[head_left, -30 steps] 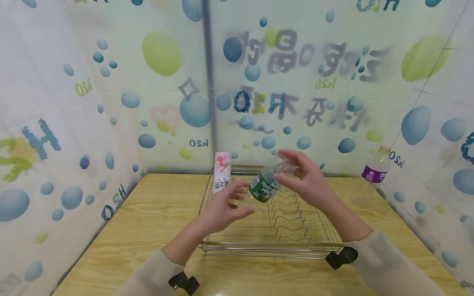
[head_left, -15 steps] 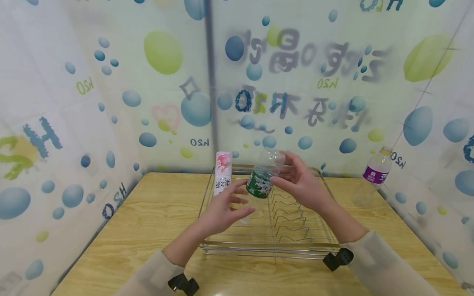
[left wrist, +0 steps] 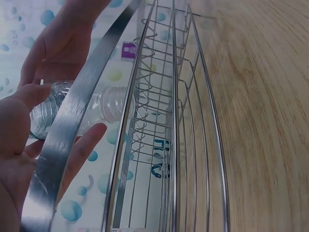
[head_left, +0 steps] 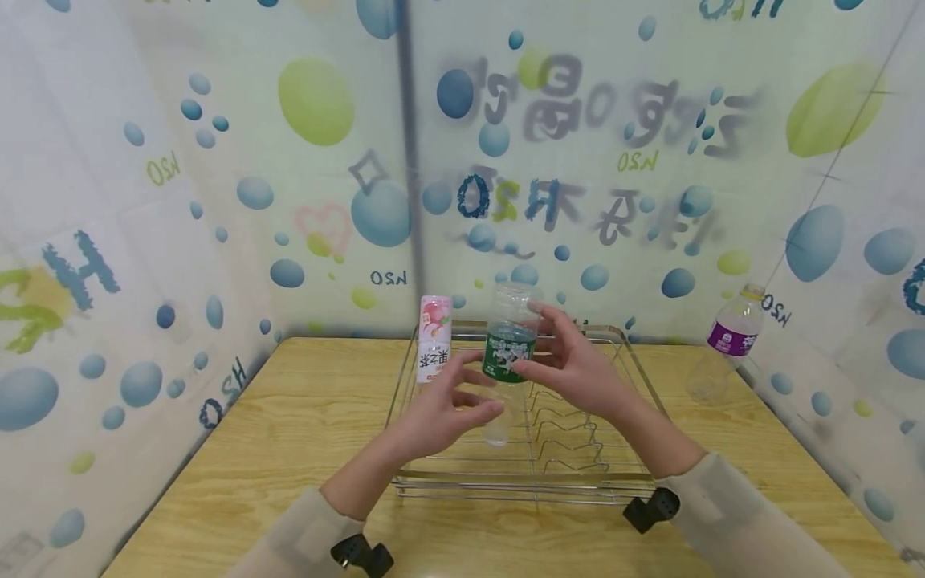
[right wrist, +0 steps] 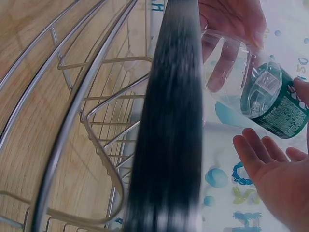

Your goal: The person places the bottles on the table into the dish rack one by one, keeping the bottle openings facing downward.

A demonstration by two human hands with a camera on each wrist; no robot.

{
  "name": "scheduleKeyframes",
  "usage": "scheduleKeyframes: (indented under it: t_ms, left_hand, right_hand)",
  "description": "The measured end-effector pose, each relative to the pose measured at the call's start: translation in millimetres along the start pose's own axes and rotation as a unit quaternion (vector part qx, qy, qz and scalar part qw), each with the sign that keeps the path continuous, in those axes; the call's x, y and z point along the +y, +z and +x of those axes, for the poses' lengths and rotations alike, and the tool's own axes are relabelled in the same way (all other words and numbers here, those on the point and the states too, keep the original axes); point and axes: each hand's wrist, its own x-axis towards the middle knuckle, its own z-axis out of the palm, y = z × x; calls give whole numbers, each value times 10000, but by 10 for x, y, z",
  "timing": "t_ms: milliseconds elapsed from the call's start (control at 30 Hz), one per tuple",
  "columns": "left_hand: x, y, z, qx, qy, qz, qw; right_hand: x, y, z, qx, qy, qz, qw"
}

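A clear plastic bottle with a green label [head_left: 509,349] is upside down over the wire dish rack [head_left: 538,479], base up and neck pointing down. My right hand [head_left: 578,369] holds it from the right, thumb across the label. On the other side my left hand [head_left: 437,409] has its fingers curved round the bottle, thumb near the shoulder. In the left wrist view the bottle's bare threaded neck [left wrist: 113,104] shows behind the rack's rim. The right wrist view shows right-hand fingers [right wrist: 251,145] stretched out below the green label [right wrist: 277,113].
At the rack's back left stands a pink and white bottle [head_left: 435,341] with its print upside down. A clear bottle with a purple label [head_left: 731,339] and yellow neck ring stands on the wooden table [head_left: 282,417] at the right. A patterned curtain [head_left: 318,241] closes off the back.
The bottle has turned from a slant, base end leaning right, to nearly upright with its base up. My right hand has moved slightly left with it; my left hand has hardly moved.
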Motion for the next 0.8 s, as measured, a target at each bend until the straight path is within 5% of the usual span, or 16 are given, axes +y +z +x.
scheduleKeyframes:
  t_ms: [567, 800]
  left_hand:
    - [34, 38, 12, -197, -226, -466, 9985]
    - [-5, -12, -7, -123, -69, -153, 9998]
  right_hand:
    - [-23, 85, 9, -71, 103, 526, 9985]
    - [-34, 90, -1, -38, 52, 494, 9988]
